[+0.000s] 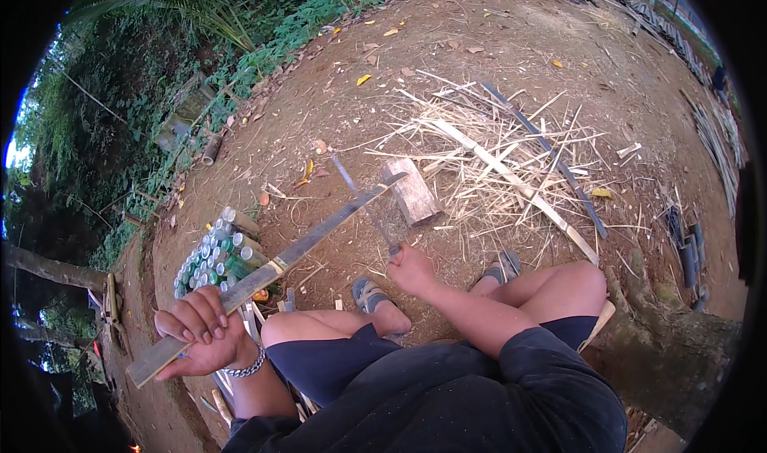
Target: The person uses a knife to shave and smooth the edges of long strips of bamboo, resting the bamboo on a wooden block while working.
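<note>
My left hand (204,333) is closed around the near end of a long split bamboo strip (311,239), dark on its upper face with a pale notch at a node. The strip slants up to the right, its far tip at the top of a short squared wood block (413,195) on the ground. In my right hand (413,269), closed on its handle, is a long-bladed knife (344,173). Its thin blade points up and left and crosses behind the strip. Whether blade and strip touch I cannot tell.
A heap of bamboo shavings (479,161) lies beyond the block, with a pale strip (511,177) and a dark strip (551,153) across it. Stacked glass bottles (216,253) stand at left. A thick tree trunk (671,349) is close at right. Bamboo poles (715,149) lie far right.
</note>
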`<action>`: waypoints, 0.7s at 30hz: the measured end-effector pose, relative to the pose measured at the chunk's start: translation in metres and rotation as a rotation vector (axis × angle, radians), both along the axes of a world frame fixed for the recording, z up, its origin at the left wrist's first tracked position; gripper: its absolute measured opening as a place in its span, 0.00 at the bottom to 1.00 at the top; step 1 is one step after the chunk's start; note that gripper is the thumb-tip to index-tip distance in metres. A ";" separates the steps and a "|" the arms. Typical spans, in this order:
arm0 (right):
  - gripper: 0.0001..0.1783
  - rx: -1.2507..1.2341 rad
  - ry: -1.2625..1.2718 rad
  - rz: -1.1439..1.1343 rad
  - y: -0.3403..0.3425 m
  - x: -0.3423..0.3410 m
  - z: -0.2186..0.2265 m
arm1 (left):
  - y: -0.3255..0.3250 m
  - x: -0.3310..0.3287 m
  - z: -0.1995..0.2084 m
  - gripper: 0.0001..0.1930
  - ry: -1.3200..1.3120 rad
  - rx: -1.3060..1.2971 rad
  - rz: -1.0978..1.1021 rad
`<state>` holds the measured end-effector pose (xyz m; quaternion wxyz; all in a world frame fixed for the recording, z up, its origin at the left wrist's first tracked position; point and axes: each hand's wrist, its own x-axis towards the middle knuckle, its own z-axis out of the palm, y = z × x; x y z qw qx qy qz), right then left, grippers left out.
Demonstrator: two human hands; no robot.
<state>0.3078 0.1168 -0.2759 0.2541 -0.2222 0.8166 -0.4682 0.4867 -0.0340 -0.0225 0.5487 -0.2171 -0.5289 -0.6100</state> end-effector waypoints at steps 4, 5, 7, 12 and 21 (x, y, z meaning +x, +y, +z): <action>0.15 -0.141 0.070 0.165 -0.011 0.032 0.057 | 0.010 0.002 -0.008 0.32 0.035 0.085 0.107; 0.15 -0.189 0.076 0.211 -0.015 0.040 0.067 | 0.012 0.003 -0.010 0.32 0.044 0.109 0.153; 0.13 -0.272 0.167 0.249 -0.019 0.048 0.077 | 0.016 0.002 -0.011 0.33 0.063 0.188 0.271; 0.14 -0.182 0.025 0.082 -0.034 0.011 0.027 | 0.023 -0.002 -0.009 0.34 0.052 0.252 0.386; 0.14 -0.171 0.065 0.151 -0.036 0.024 0.060 | 0.031 -0.011 -0.007 0.31 0.074 0.303 0.473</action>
